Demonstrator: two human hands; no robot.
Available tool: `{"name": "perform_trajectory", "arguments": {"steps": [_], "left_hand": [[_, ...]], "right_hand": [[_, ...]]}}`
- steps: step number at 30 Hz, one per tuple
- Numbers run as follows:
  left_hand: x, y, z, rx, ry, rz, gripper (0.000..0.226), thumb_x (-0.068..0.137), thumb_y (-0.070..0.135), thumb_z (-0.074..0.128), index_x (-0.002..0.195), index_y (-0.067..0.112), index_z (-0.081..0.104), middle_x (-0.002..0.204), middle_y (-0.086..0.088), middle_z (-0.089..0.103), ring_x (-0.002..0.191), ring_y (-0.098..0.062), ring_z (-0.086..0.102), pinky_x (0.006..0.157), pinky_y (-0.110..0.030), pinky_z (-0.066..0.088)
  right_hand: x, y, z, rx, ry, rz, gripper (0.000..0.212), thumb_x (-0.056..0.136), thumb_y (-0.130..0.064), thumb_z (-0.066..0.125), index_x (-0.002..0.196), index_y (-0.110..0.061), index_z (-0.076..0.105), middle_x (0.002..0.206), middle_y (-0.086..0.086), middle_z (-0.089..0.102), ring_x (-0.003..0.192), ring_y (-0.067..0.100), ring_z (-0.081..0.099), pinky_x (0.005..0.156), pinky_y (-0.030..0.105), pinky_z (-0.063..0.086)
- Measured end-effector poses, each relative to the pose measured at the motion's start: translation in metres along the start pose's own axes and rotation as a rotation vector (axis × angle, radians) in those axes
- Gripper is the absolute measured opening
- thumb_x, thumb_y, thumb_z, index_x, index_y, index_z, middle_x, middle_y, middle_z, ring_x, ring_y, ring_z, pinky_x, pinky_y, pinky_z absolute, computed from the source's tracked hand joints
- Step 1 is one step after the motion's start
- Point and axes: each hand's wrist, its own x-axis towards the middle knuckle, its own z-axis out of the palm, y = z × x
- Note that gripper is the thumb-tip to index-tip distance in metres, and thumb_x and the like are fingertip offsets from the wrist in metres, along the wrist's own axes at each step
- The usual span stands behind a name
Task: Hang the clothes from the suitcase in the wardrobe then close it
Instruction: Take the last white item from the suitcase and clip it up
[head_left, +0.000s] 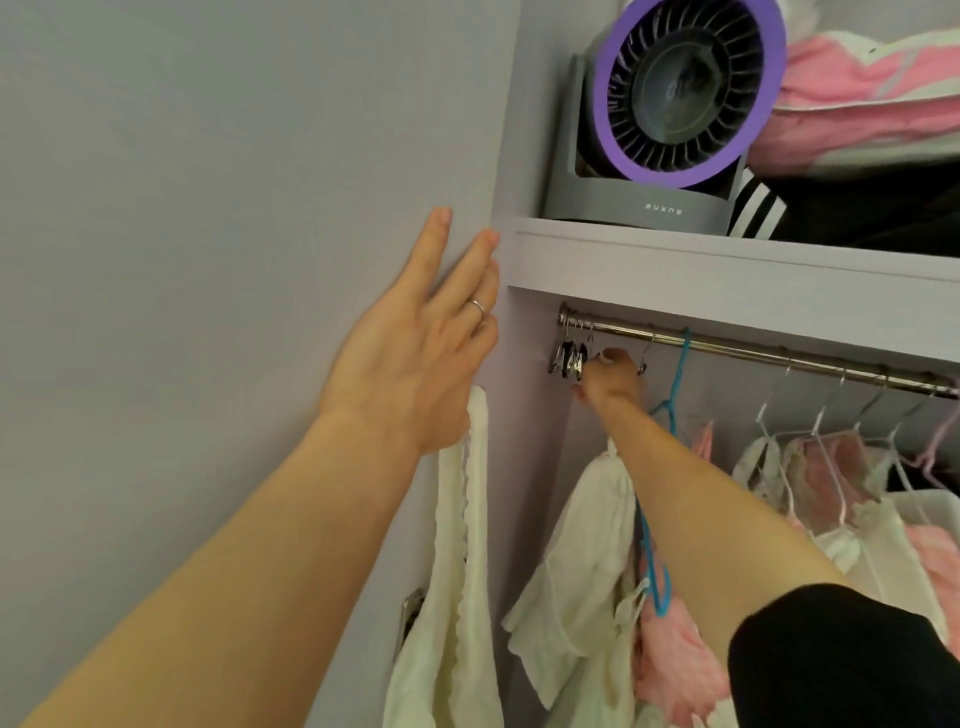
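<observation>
The open wardrobe (727, 260) fills the right. Its rail (753, 352) runs left to right, and clothes (587, 519) hang from it lengthwise down. A cream garment (462, 571) drops from beneath the left hand (415, 353), whose straight fingers lie flat on the grey panel (208, 208). The right hand (610, 379) is at the rail's left end beside metal clips (569, 358) (its grip cannot be made out).
</observation>
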Motion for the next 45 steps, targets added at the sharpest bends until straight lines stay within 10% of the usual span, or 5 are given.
{"name": "perform_trajectory", "arguments": {"steps": [4,18,30,34,45], "left_hand": [[0.000,0.000,-0.001,-0.004,0.002,0.009,0.071,0.099,0.051,0.012,0.158,0.011,0.009,0.164,-0.022,-0.007,0.148,-0.046,-0.019,0.109,-0.073,-0.015],[-0.004,-0.002,-0.004,-0.051,0.010,0.029,0.070,0.101,0.048,0.014,0.158,0.008,0.010,0.163,-0.025,-0.008,0.147,-0.050,-0.019,0.108,-0.073,-0.015],[-0.006,-0.033,-0.056,-0.702,-0.479,0.238,0.041,0.095,0.041,0.036,0.118,0.035,0.070,0.145,-0.003,0.053,0.153,-0.023,0.009,0.102,-0.057,-0.039],[-0.028,-0.057,-0.086,-1.496,-0.873,0.072,0.018,0.081,0.015,0.058,0.068,0.024,0.066,0.092,-0.004,0.074,0.093,-0.022,0.064,0.090,-0.031,0.048],[-0.099,-0.086,-0.163,-1.897,-1.162,0.257,0.032,0.080,0.028,0.056,0.091,0.002,0.070,0.068,-0.007,0.061,0.064,-0.019,0.062,0.069,-0.026,0.053]], "right_hand": [[0.001,-0.005,0.002,-0.101,0.012,0.018,0.023,0.081,-0.018,0.043,0.077,-0.014,0.065,0.099,0.015,0.074,0.094,0.034,0.070,0.089,0.042,0.057],[-0.027,-0.021,-0.034,-0.111,0.137,0.016,0.029,0.086,-0.030,0.034,0.104,-0.020,0.056,0.101,0.013,0.072,0.086,0.035,0.071,0.082,0.044,0.059],[-0.252,-0.060,-0.124,0.801,-0.267,0.663,0.035,0.087,0.010,0.033,0.096,0.007,0.067,0.094,0.021,0.067,0.080,0.025,0.066,0.065,0.027,0.061],[-0.316,-0.079,-0.179,0.923,-0.367,0.728,0.024,0.090,0.004,0.050,0.108,0.008,0.066,0.097,0.019,0.068,0.082,0.023,0.066,0.077,0.029,0.060],[-0.425,-0.096,-0.274,0.698,-0.407,0.431,0.020,0.093,-0.001,0.062,0.112,0.002,0.067,0.113,0.024,0.070,0.095,0.026,0.070,0.085,0.030,0.059]]}}
